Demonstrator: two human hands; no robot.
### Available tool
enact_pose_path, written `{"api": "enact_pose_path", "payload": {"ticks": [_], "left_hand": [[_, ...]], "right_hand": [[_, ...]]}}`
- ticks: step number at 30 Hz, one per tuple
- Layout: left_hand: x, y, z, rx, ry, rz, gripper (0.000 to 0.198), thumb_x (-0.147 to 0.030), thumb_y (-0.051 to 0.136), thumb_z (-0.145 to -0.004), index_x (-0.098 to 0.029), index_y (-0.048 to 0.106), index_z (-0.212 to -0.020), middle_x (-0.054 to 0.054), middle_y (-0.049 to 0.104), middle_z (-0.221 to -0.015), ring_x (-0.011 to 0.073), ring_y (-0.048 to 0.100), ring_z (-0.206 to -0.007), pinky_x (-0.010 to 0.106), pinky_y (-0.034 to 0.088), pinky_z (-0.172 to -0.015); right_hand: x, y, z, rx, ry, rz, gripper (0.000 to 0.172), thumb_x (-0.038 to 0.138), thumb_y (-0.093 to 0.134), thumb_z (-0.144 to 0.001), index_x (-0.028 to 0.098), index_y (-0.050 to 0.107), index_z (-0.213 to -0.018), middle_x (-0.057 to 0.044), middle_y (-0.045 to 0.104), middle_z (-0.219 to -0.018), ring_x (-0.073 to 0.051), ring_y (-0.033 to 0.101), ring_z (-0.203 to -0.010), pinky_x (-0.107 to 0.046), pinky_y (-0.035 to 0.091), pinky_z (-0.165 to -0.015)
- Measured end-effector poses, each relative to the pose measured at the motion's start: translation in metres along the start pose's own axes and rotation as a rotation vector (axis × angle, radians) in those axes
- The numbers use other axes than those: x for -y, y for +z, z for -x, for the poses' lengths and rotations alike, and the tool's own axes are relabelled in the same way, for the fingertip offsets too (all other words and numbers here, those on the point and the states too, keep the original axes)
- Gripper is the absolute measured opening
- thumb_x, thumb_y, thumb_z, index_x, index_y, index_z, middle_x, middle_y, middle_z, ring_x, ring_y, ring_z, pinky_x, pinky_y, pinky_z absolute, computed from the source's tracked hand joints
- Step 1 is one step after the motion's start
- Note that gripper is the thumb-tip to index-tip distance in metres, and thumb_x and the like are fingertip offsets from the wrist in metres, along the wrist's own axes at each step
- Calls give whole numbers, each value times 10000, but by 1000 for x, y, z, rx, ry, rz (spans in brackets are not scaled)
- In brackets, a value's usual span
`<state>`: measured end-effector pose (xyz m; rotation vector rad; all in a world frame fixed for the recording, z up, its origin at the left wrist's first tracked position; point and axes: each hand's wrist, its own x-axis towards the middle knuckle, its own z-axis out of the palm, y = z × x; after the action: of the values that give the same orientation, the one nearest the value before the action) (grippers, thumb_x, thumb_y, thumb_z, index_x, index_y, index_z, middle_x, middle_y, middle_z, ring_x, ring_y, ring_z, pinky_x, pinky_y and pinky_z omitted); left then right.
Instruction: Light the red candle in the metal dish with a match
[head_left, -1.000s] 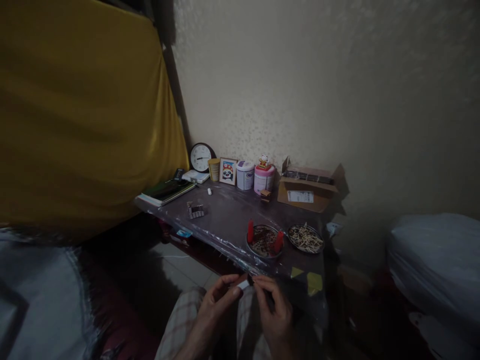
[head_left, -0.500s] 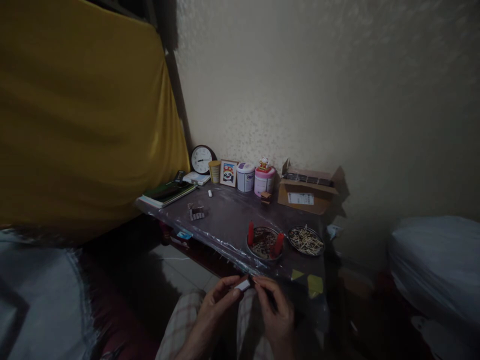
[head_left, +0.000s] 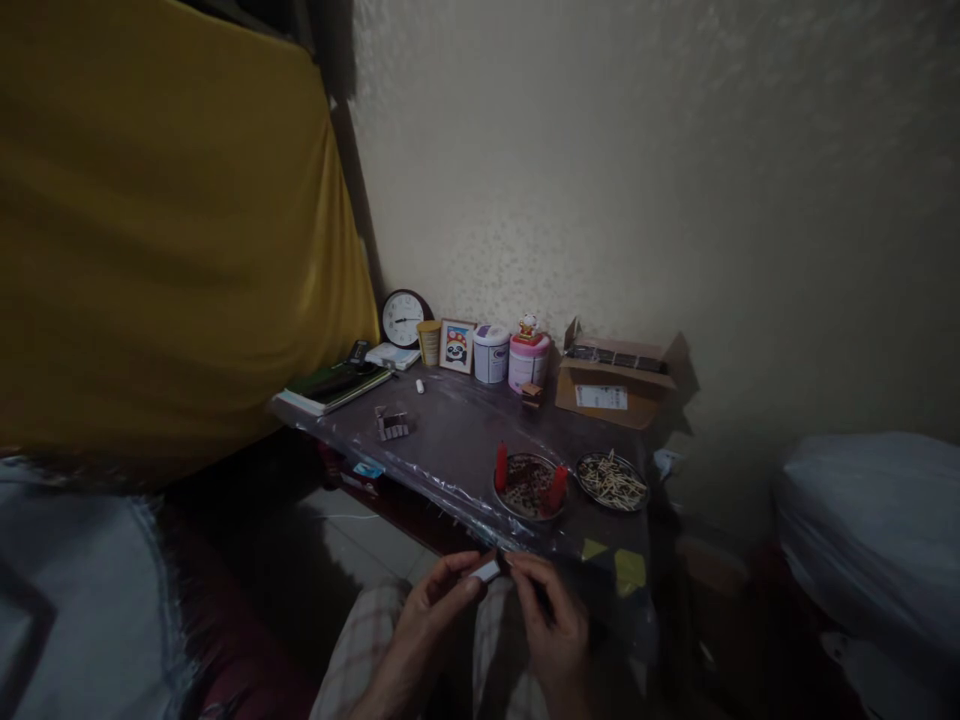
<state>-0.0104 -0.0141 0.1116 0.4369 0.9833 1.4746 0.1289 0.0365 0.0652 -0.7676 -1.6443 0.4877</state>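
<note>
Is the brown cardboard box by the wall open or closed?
Open. The cardboard box has its flaps standing up and spread out at the back and sides, and a dark row of things shows inside along the top.

My forearms are cut off by the bottom edge. The small pale box (head_left: 486, 572) pinched between my left hand (head_left: 435, 610) and right hand (head_left: 551, 630) is too dim to read; my fingertips hide its ends. The round dark dish with two red pieces (head_left: 529, 487): contents too small to identify. Label on the open brown cardboard box (head_left: 611, 385) is unreadable. The small dark cluster of blocks (head_left: 391, 423) is too small to tell. The pale bundle at right (head_left: 870, 530) runs off the frame.
</note>
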Motion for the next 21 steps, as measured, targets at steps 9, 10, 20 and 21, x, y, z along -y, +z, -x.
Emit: {"api": "enact_pose_path", "payload": {"ticks": [9,10,20,21], "left_hand": [[1,-1,-3,-4,12,-4,286,-262,829,-542,-194,743,-806,59,786,-865,211,676,-874,309,463,-867],[2,-1,-3,-9,14,-4,289,-260,829,-543,-194,742,-811,63,786,-872,214,677,-878,311,464,-866],[10,-10,-6,37,42,-23,221,-247,783,-633,-195,719,-837,34,772,-845,156,664,-795,242,475,-760],[11,-10,-7,36,47,-17,215,-245,785,-632,-194,718,-830,27,768,-821,145,660,-766,232,475,-738]], "right_hand": [[0,1,1,-19,-8,-4,143,107,567,-858,227,632,-901,-4,711,-864,-117,682,-831,-202,542,-792],[-1,1,1,-16,-12,-1,148,104,567,-857,227,632,-906,-5,710,-867,-117,681,-836,-203,541,-793],[3,1,-2,-30,-20,8,146,97,549,-862,221,624,-881,-1,700,-836,-108,674,-808,-191,535,-769],[4,1,-3,-35,-21,6,146,95,549,-863,221,620,-882,-1,697,-833,-107,672,-805,-192,535,-766]]}}
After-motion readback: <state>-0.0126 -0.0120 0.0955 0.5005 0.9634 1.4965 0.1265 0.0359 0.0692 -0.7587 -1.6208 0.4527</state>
